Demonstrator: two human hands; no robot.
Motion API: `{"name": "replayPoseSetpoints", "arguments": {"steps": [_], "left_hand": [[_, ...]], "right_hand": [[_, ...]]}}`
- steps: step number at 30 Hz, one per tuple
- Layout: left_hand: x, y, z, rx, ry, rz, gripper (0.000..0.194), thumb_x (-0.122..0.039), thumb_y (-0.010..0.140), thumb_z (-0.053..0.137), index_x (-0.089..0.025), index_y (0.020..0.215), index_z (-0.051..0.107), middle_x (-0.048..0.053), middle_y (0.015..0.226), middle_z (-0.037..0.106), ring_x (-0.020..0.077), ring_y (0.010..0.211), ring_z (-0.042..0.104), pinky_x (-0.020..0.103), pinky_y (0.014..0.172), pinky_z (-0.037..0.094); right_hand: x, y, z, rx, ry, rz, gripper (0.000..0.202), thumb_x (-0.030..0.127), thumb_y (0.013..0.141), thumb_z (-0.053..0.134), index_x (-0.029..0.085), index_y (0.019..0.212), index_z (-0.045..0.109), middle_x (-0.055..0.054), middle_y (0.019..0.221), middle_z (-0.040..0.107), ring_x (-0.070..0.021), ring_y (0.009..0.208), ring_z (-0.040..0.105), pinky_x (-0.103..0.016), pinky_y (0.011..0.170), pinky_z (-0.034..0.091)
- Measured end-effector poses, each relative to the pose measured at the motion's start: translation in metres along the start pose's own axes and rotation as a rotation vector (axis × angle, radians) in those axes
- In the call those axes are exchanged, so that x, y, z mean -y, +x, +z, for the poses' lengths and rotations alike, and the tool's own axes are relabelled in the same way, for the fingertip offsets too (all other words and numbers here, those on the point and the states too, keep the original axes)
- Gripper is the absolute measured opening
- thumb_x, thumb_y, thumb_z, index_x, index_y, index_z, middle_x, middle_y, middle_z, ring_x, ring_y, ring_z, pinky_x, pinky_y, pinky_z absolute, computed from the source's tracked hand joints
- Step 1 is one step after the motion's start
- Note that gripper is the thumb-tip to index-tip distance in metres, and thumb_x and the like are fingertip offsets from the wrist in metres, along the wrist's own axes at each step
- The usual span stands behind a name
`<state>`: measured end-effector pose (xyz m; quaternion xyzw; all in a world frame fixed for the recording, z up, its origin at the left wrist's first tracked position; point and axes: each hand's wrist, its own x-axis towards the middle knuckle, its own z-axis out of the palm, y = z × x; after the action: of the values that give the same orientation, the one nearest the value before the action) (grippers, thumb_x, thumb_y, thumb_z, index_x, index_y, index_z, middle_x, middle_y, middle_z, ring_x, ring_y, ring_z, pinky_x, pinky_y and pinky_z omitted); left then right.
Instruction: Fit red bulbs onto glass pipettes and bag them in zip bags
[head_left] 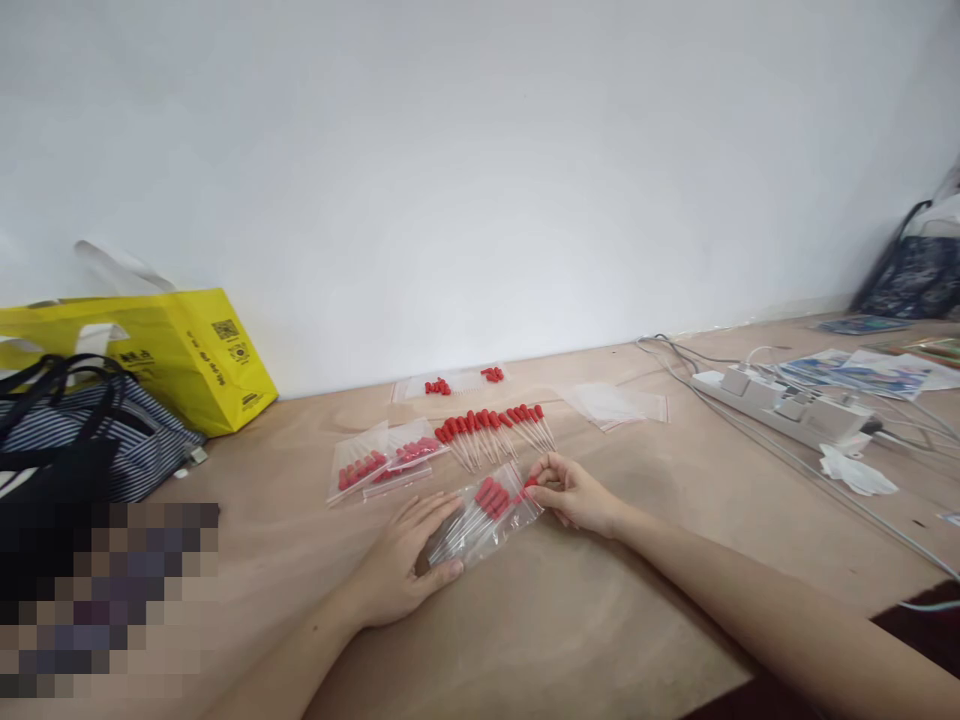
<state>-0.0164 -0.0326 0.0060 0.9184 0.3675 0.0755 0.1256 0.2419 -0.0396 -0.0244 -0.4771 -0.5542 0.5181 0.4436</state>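
A clear zip bag (480, 522) holding several red-topped clear droppers lies on the table between my hands. My left hand (411, 555) rests on its left end, fingers spread and thumb apart. At the bag's right end, my right hand (570, 492) pinches a red dropper top (531, 482) by the bag's edge. Just beyond, a row of loose red-topped droppers (487, 432) lies fanned out. Filled bags with red tops (362, 468) overlap to the left of the row.
Behind the row lies another bag with red tops (437, 386). Flat clear bags (611, 405) lie to its right. A white power strip (780, 408) with cables stands at right, near crumpled tissue (859, 470). A yellow bag (217, 360) and striped bag (142, 440) stand at left.
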Motion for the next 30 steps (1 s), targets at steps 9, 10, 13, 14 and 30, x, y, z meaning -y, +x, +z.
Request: {"name": "replayPoseSetpoints", "arguments": {"steps": [9, 10, 13, 14, 30], "left_hand": [[-0.002, 0.000, -0.001, 0.000, -0.007, -0.011, 0.056, -0.046, 0.081, 0.043, -0.022, 0.130, 0.030, 0.006, 0.136, 0.035, 0.0253, 0.125, 0.029, 0.046, 0.103, 0.025], [-0.002, 0.000, -0.001, -0.005, -0.004, -0.008, 0.056, -0.046, 0.081, 0.043, -0.023, 0.130, 0.030, 0.005, 0.136, 0.035, 0.0252, 0.125, 0.030, 0.046, 0.103, 0.025], [0.000, 0.000, 0.001, -0.007, 0.008, 0.002, 0.055, -0.044, 0.081, 0.044, -0.024, 0.130, 0.030, 0.005, 0.136, 0.035, 0.0251, 0.125, 0.030, 0.046, 0.103, 0.024], [0.001, 0.000, 0.001, -0.003, 0.011, 0.002, 0.056, -0.044, 0.081, 0.044, -0.023, 0.130, 0.030, 0.005, 0.136, 0.035, 0.0253, 0.125, 0.029, 0.047, 0.103, 0.024], [0.004, 0.001, 0.004, -0.026, 0.060, 0.055, 0.056, -0.042, 0.082, 0.044, -0.020, 0.131, 0.029, 0.008, 0.135, 0.035, 0.0263, 0.124, 0.030, 0.051, 0.101, 0.025]], "right_hand": [[-0.003, 0.003, 0.000, 0.166, -0.084, 0.050, 0.032, 0.039, 0.057, 0.070, 0.014, 0.069, 0.055, 0.006, 0.048, 0.053, -0.0028, 0.035, 0.042, -0.014, 0.033, 0.033], [-0.002, 0.003, 0.000, 0.184, -0.089, 0.057, 0.033, 0.041, 0.057, 0.069, 0.013, 0.070, 0.057, 0.005, 0.049, 0.053, -0.0031, 0.036, 0.043, -0.015, 0.035, 0.034], [-0.002, 0.004, 0.000, 0.209, -0.099, 0.052, 0.034, 0.043, 0.056, 0.070, 0.013, 0.070, 0.062, 0.005, 0.049, 0.053, -0.0032, 0.039, 0.045, -0.016, 0.039, 0.038], [-0.002, 0.005, -0.001, 0.206, -0.099, 0.047, 0.034, 0.043, 0.055, 0.070, 0.012, 0.069, 0.063, 0.004, 0.049, 0.053, -0.0032, 0.040, 0.045, -0.016, 0.040, 0.038], [-0.009, 0.011, -0.002, 0.217, -0.217, -0.120, 0.037, 0.047, 0.054, 0.070, 0.012, 0.058, 0.059, 0.005, 0.048, 0.049, -0.0042, 0.044, 0.038, -0.018, 0.043, 0.029]]}}
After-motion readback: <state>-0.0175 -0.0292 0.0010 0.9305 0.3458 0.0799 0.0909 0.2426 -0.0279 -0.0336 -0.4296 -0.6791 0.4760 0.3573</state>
